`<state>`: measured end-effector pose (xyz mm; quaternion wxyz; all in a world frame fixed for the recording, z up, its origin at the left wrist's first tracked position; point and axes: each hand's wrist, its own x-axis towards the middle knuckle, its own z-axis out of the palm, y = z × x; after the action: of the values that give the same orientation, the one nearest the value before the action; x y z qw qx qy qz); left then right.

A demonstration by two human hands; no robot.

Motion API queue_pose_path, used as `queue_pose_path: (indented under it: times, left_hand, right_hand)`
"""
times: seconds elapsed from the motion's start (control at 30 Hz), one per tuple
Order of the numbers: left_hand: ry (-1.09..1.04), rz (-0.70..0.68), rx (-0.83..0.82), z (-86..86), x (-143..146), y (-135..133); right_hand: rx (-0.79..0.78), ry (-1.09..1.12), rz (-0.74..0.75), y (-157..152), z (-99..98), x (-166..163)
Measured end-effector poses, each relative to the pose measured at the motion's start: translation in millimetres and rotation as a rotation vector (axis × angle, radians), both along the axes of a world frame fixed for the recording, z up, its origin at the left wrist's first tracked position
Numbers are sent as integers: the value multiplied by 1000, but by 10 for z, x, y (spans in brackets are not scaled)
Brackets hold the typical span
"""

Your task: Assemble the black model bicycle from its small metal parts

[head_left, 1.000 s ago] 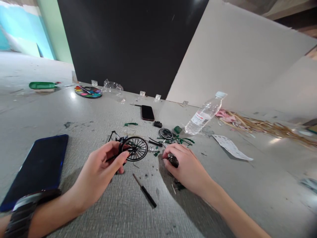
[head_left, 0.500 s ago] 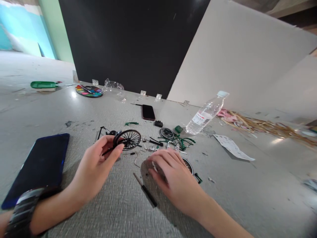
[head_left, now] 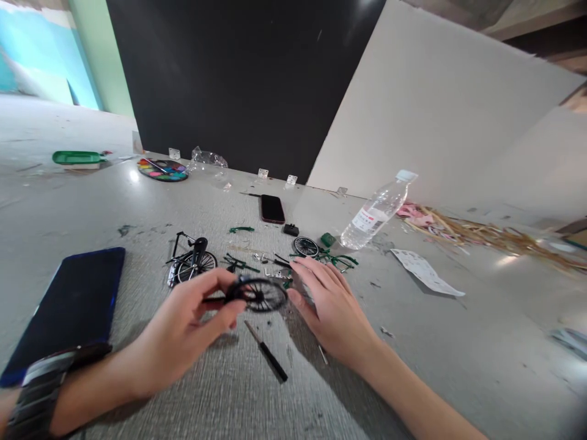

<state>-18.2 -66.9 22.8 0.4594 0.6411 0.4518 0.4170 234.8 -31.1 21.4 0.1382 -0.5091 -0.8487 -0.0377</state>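
In the head view, pinching a black spoked wheel [head_left: 260, 297], toward seven o'clock of centre, between thumb and fingers of the left hand [head_left: 195, 315]. Holding the right hand [head_left: 332, 311] loosely spread at three o'clock from the wheel; cannot tell about contact. Around it on the desk [head_left: 220, 391]: black bicycle model [head_left: 196, 264] at ten, screwdriver [head_left: 274, 360] at six, bottle [head_left: 376, 214] at two.
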Motion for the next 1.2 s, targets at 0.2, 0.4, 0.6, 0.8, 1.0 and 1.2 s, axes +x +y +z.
queue_pose_path:
  times: [0.2,0.4,0.6,0.8,1.0,1.2]
  left_hand:
    - [212,-372,36,79,-48,-38]
    - [313,-499,59,119,-20,-25]
    - [309,-557,75,162,18,-29]
    - [400,-553,102,155,23,-20]
    - [388,-497,136,179,10,-42]
    - [373,-511,181,197,4,-46]
  right_hand:
    - [-26,-99,-30,39,-57,51]
    - [-57,-101,-27,15,-44,23]
    - [-82,-86,-31,1,-60,5]
    - [-82,-79,-19,-21,-48,3]
    - [9,78,40,139,169,-76]
    - [-103,14,53,675,257,-325]
